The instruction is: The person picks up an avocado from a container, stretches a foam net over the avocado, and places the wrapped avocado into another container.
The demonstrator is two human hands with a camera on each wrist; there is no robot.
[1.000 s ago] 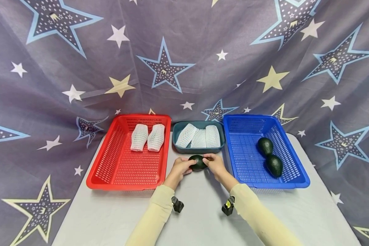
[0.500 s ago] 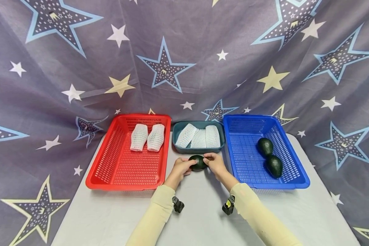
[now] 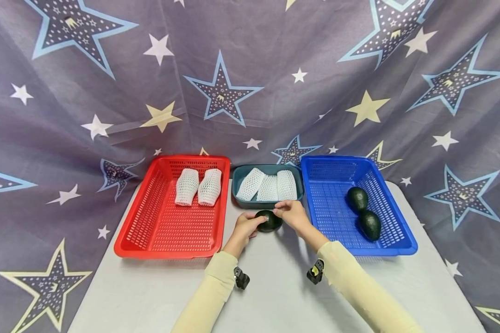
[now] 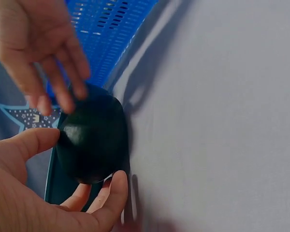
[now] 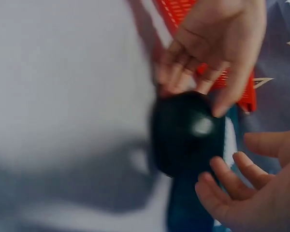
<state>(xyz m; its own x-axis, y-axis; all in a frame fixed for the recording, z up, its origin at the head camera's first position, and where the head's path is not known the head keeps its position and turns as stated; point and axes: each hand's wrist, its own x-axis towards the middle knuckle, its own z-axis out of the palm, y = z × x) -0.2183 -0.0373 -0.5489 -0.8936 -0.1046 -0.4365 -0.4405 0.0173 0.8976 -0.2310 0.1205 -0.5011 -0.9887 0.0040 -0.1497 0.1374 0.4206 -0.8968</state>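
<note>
A dark green avocado point(image 3: 269, 222) is in my left hand point(image 3: 245, 227), thumb on one side and fingers on the other, in front of the small teal bin. In the left wrist view that hand pinches one end of the avocado point(image 4: 94, 137). My right hand point(image 3: 292, 215) hovers at the fruit's right end with its fingers loosely spread and holds nothing. In the right wrist view, its fingers point(image 5: 232, 186) are apart from the avocado. Several white foam net sleeves point(image 3: 268, 188) lie in the teal bin point(image 3: 266, 205) behind the hands.
At the left, a red basket point(image 3: 166, 253) holds two white net-sleeved items point(image 3: 187, 187). A blue basket point(image 3: 364, 252) at the right contains two bare avocados point(image 3: 369, 225). A star-patterned cloth point(image 3: 250, 69) hangs behind the pale table point(image 3: 271, 286).
My right hand has let go of the avocado and lifted slightly away, up toward the teal bin. The left hand keeps its grip in nearly the same place.
</note>
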